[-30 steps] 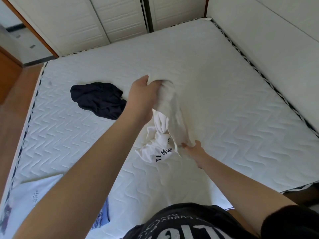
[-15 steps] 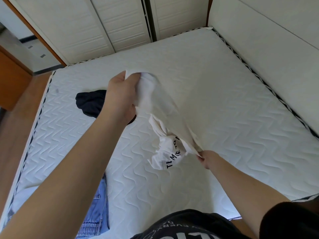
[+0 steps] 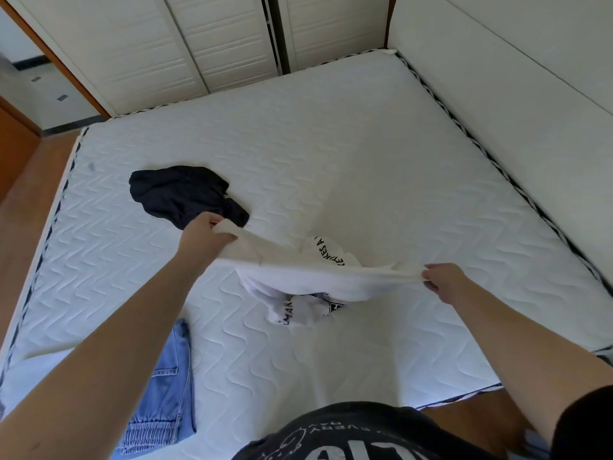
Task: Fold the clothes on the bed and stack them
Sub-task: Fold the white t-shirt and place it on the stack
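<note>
Overhead, both hands pinch a white shirt (image 3: 308, 277) taut: left hand (image 3: 202, 239), right hand (image 3: 442, 282). Its print bunches unreadably below them. Jeans (image 3: 162, 393) lie partly behind the left forearm.

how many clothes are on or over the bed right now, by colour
white: 1, the shirt with black lettering, stretched between the left hand and right hand
dark navy or black: 1, the crumpled garment on the mattress
blue: 1, the jeans at the near edge
total: 3
</note>
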Motion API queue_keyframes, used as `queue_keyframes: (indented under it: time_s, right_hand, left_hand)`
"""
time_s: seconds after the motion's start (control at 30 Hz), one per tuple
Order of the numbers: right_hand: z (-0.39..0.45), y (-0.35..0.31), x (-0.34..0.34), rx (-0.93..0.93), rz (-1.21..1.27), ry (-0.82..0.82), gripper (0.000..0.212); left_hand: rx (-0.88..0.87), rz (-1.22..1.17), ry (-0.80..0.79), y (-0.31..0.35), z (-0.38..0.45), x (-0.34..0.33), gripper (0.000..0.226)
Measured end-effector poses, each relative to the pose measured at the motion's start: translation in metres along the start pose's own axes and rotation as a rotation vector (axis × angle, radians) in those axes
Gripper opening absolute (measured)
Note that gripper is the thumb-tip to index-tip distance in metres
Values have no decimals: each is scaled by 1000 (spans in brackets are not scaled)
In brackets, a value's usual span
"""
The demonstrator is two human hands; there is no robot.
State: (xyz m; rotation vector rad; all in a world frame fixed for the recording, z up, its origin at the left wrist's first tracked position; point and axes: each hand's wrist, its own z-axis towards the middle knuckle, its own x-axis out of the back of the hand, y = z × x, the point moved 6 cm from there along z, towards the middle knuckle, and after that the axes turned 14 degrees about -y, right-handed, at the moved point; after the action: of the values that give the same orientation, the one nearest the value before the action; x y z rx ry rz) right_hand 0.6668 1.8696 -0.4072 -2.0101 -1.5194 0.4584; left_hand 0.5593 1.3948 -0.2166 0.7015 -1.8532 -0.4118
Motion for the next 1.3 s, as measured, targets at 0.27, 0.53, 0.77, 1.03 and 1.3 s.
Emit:
queue_keyframes:
  time_s: [0.27, 0.53, 0.77, 1.03, 1.3]
  right_hand:
    - [-28, 70, -22, -295, -643, -273, 51]
    - [-31, 125, -74, -267, -965, -372, 58]
    - [-34, 152, -110, -220, -1079, -339, 88]
    - [-45, 133, -196, 68, -938, -261, 48]
    - [-45, 102, -157, 234, -813, -267, 29]
  left_hand:
    - [12, 86, -54, 0, -17, -20, 36]
    - [212, -317, -193, 16, -62, -40, 36]
    - [305, -756, -191, 20, -108, -36, 38]
    - [231, -1036, -209, 11, -139, -31, 30]
    - [77, -460, -439, -32, -147, 1, 41]
